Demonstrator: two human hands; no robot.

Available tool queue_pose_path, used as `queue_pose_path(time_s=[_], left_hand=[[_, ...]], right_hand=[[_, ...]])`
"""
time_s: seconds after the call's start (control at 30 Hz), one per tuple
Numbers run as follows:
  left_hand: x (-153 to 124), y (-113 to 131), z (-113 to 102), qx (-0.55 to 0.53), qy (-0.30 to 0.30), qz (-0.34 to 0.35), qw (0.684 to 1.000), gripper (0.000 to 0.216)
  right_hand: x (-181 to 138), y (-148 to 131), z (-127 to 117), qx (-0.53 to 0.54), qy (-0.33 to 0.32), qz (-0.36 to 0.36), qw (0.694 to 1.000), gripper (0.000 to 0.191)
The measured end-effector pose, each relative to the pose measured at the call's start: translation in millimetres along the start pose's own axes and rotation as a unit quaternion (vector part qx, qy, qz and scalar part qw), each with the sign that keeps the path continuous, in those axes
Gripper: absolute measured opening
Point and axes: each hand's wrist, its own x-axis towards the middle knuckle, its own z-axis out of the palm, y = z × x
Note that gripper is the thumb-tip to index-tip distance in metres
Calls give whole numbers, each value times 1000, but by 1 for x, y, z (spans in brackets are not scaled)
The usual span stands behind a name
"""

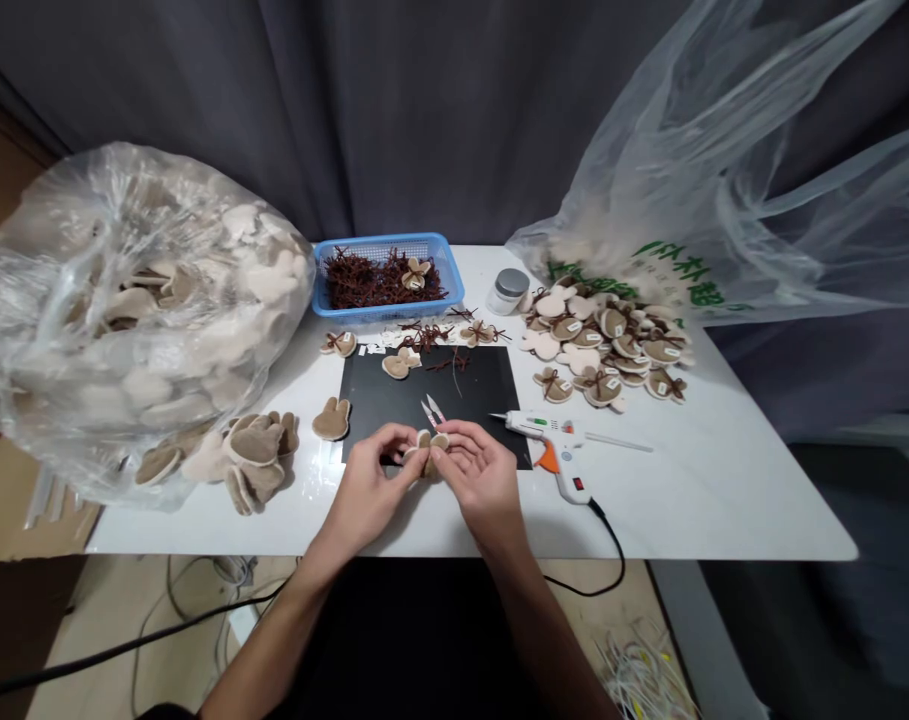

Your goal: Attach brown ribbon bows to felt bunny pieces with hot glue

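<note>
My left hand (370,480) and my right hand (478,475) meet over the near edge of the black mat (484,385), both pinching a small beige rabbit-shaped felt piece (431,441) between their fingertips. Small thread snips (431,409) lie on the mat just behind the piece. A white and orange hot glue gun (555,443) rests on the table to the right of my right hand, nozzle pointing left.
A blue basket (326,252) of brown bows stands at the back. A large clear bag of felt rabbits (124,300) spills pieces at the left. A heap of finished rabbits (608,345), a small jar (509,289) and a plastic bag (724,200) lie at the right.
</note>
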Motion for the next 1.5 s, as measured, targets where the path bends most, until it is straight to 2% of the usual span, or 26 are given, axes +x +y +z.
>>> queue_pose_path(time_s=[0.1,0.17,0.33,0.47,0.63,0.77,0.87,1.0,1.13,1.2,1.3,1.4,1.5], left_hand=[[-1,1,-1,39,9,24,999,18],[0,1,-2,31,6,11,999,21],[2,-1,-3,-48,8,-33,998,35],[1,2,-5,-26,-12,1,1000,31],[-2,4,-9,85,-30,53,994,23],[-4,-2,-11,82,-41,5,996,23],[-2,-12,-14,98,-14,-15,995,28],[2,-25,-17,244,82,32,966,24],[-7,-32,-18,286,102,88,949,29],[-15,-34,-18,310,80,133,938,31],[-25,-38,-17,366,27,195,909,43],[-29,-43,-16,419,-2,226,880,54],[-28,-44,-16,450,-16,226,864,57]], right_hand=[[1,-3,1,-56,14,-21,998,32],[3,-4,2,-72,18,-26,997,31],[5,-3,3,11,-7,11,1000,39],[8,-2,2,38,-8,30,999,44],[13,-4,-3,-25,-33,38,998,44],[13,-7,-2,-96,-66,19,993,38],[8,-10,1,-117,-44,-21,992,35],[-5,-12,-5,-156,26,-92,983,21],[-18,-10,-31,-249,135,-171,944,14],[-24,-9,-49,-281,192,-212,916,13],[-27,-7,-75,-346,273,-260,859,15],[-25,0,-97,-430,322,-219,815,27],[-23,12,-112,-495,334,-141,789,52]])
